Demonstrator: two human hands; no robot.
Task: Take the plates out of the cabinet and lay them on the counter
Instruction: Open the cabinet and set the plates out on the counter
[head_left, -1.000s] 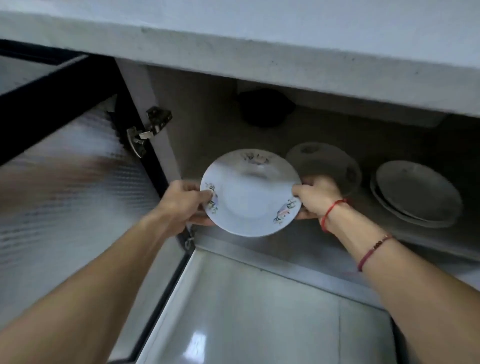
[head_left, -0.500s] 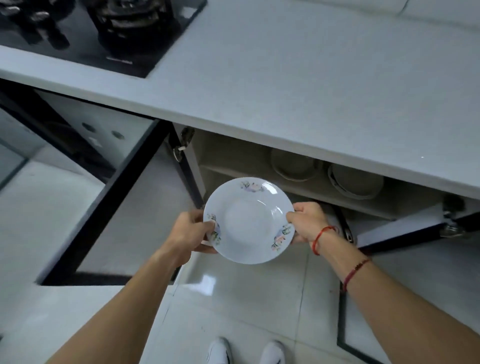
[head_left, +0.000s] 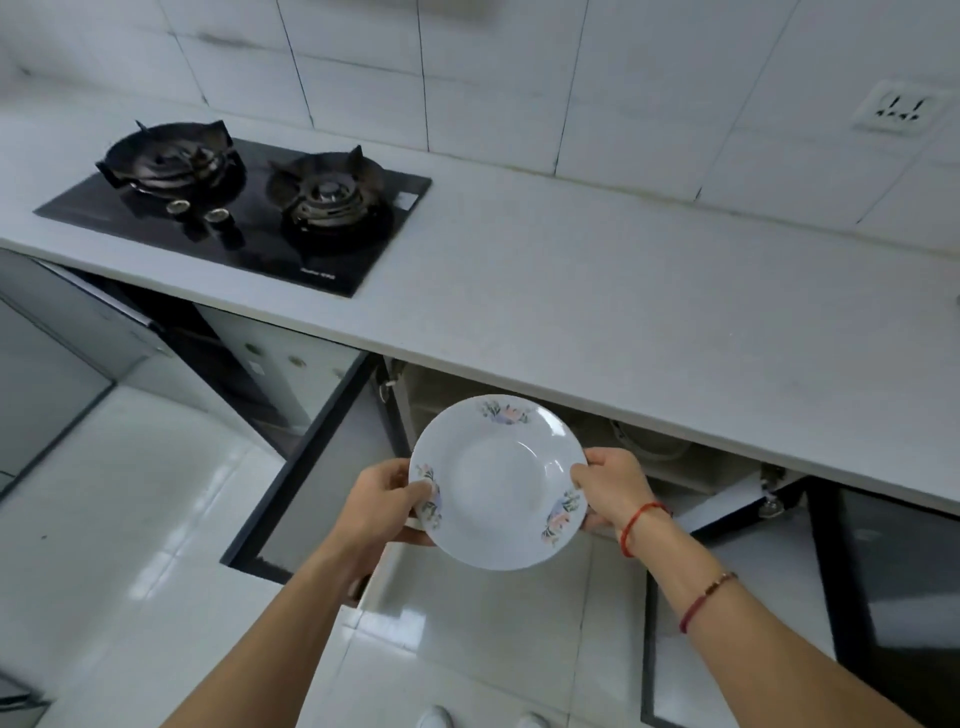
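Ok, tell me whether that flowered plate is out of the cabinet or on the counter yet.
Out, not yet down: both hands hold the plate in front of the counter edge.

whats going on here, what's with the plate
A person is holding a white floral plate by its rim, left hand on one side and right hand on the other. It is in the air in front of the open cabinet, below the edge of the counter, not yet set down. No plate lies on the counter yet, and at least one more dish shows inside the cabinet.
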